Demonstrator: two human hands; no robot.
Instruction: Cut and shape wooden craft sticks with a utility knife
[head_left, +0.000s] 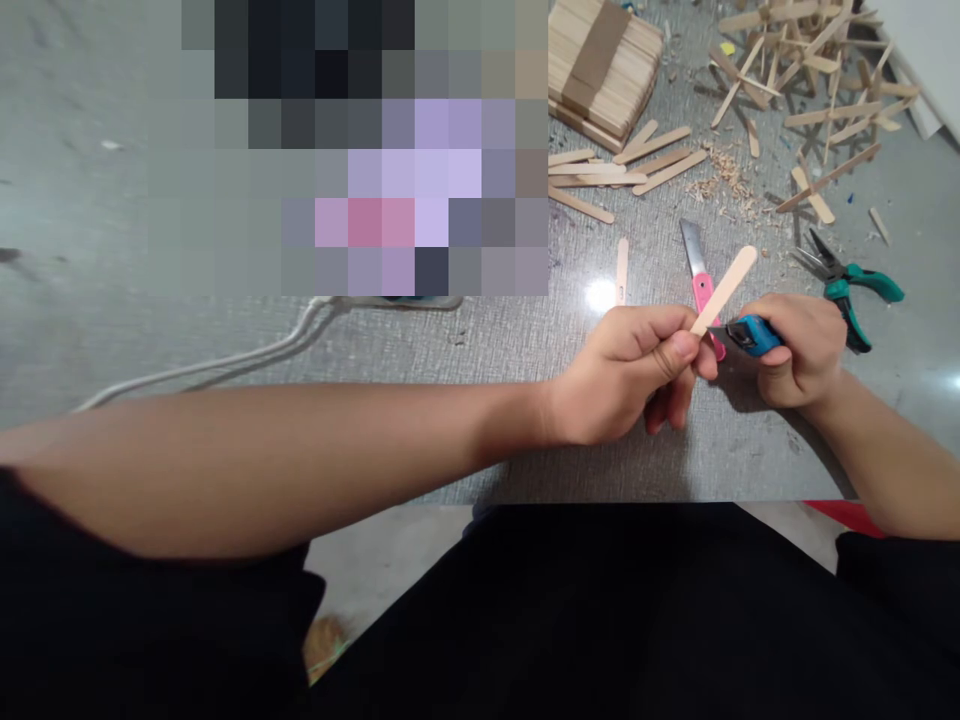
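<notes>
My left hand (637, 365) pinches the lower end of a pale wooden craft stick (726, 288), which tilts up to the right. In my right hand (806, 345) is a blue utility knife (759, 335); its fingers are wrapped round the handle. The knife's blade points left and meets or nearly meets the stick beside my left fingertips; exact contact is hard to make out. Behind the stick, a pink utility knife (703, 290) lies on the table with its blade out, partly covered by the stick and my fingers.
Green-handled pliers (838, 275) lie beyond my right hand. A banded bundle of craft sticks (607, 70), loose sticks (667, 165), wood shavings (724, 180) and a heap of crossed sticks (817, 80) are farther back. A white cable (225, 365) runs at left. Pixelation hides the upper left.
</notes>
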